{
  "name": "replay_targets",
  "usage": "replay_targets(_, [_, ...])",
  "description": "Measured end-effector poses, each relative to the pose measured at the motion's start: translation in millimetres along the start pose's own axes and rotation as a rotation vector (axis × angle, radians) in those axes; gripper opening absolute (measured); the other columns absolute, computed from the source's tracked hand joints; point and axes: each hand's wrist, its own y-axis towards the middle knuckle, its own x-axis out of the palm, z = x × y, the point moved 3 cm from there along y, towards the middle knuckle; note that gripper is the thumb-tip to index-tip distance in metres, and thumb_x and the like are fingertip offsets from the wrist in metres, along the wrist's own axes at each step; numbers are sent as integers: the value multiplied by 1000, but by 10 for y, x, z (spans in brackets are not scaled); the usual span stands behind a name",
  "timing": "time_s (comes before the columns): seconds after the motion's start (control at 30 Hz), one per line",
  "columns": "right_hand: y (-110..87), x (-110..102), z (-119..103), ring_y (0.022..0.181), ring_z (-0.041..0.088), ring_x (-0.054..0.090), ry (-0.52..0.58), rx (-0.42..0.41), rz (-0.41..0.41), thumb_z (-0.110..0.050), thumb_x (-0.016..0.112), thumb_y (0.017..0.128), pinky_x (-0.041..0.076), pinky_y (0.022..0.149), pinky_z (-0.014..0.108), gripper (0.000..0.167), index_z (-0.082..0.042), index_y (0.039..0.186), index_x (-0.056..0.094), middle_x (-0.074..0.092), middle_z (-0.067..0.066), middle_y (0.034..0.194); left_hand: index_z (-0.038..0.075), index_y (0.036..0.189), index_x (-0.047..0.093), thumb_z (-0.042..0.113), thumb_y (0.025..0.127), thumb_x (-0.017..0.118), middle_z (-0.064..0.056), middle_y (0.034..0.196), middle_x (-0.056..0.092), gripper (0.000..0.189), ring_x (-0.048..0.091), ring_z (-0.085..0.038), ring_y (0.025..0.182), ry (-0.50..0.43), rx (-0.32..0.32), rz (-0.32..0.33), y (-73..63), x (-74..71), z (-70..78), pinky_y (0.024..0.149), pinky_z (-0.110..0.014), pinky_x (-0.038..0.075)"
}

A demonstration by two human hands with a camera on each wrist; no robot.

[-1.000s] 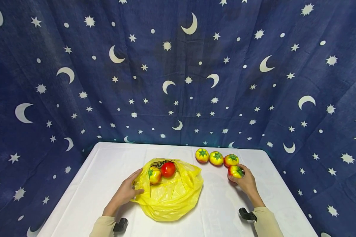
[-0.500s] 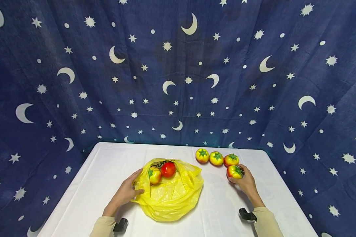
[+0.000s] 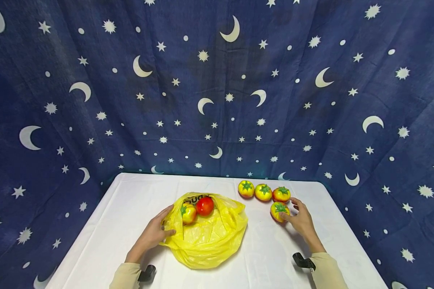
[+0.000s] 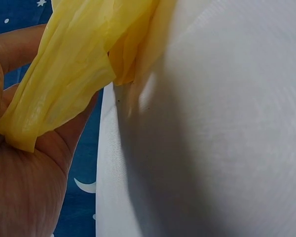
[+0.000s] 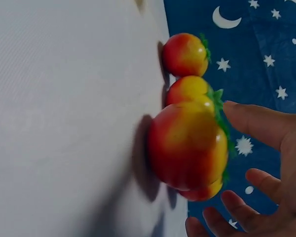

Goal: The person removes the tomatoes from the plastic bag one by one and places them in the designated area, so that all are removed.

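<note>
In the head view, my left hand (image 3: pixel 154 232) holds the left edge of a crinkled yellow plastic bag (image 3: pixel 206 255). Its handle strip runs into my palm in the left wrist view. Inside the bag's wide mouth lie a yellow-red tomato (image 3: pixel 190 215) and a red tomato (image 3: pixel 205 206). My right hand (image 3: pixel 301 220) is beside another yellow-red tomato (image 3: pixel 277 209) with a green star-shaped leaf top, standing on the table. The right wrist view shows its fingers spread, with the thumb (image 5: pixel 254 121) near the leaf top and nothing gripped.
Three similar tomatoes stand in a row at the back right: a left one (image 3: pixel 246 189), a middle one (image 3: pixel 263 193) and a right one (image 3: pixel 281 194). A white cloth covers the table (image 3: pixel 130 200). Behind it hangs a blue curtain (image 3: pixel 217 120) with moons and stars.
The front right tomato has shifted a little left and turned its leaf top upward. My right fingers have loosened from it. The left hand and bag stay in place.
</note>
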Motion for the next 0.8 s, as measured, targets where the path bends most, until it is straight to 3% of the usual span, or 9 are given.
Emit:
replay_targets(0.3, [-64,-81,-276,139,42,36,60,-73,60,-22,74,86,38,114,56,75,-1,147,36,35,25,152,14,152,37,4,76,78,-12,158,37,87,34,-38,145,12,-9,9,7,-11,15,114,-57,36])
replay_targets(0.53, [-221,-122,-540,134,36,45,159,-165,144,-15,72,88,45,109,49,61,-2,142,45,44,20,146,15,152,37,5,76,78,-11,158,37,87,34,-37,146,6,-7,6,13,-6,-2,116,-57,33])
replay_targets(0.67, [-312,-112,-679,128,32,51,220,-225,198,-15,72,89,51,100,21,55,-3,138,50,51,17,140,15,152,37,5,76,79,-11,158,37,87,35,-37,145,9,-7,8,8,1,-17,115,-57,34])
replay_targets(0.8, [-382,-89,-806,125,32,53,259,-267,210,-14,73,88,46,92,4,54,-3,136,51,54,17,137,15,153,37,5,76,79,-11,158,36,88,34,-37,145,12,-14,8,0,8,-25,115,-58,34])
